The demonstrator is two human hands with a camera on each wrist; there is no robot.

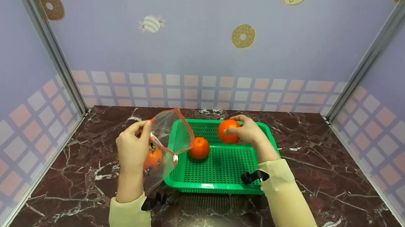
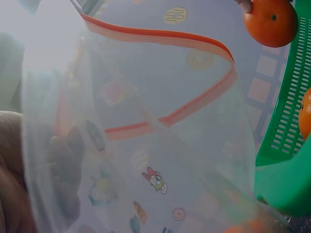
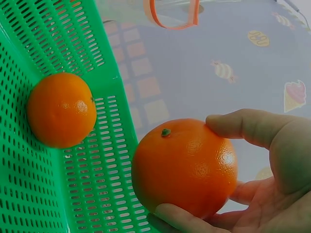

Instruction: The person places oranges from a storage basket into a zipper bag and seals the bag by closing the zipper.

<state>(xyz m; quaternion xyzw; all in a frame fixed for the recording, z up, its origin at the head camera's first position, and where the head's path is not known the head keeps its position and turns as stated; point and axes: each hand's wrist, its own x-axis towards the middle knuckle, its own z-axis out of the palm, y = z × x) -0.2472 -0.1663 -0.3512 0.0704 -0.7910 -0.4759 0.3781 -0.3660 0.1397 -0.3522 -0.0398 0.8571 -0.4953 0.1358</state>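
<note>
My left hand pinches the edge of a clear zip bag with a red-orange rim and small cartoon prints. The bag's mouth gapes toward the basket, and an orange shows through its lower part. Held in the fingers and thumb of my right hand is a second orange, raised over the back right of the green basket. Another orange sits inside the basket at its left side, partly behind the bag's rim in the head view.
The basket stands on a dark red marbled tabletop. Patterned panels wall in the back and both sides, with metal posts at the corners. A black strap piece hangs at each wrist.
</note>
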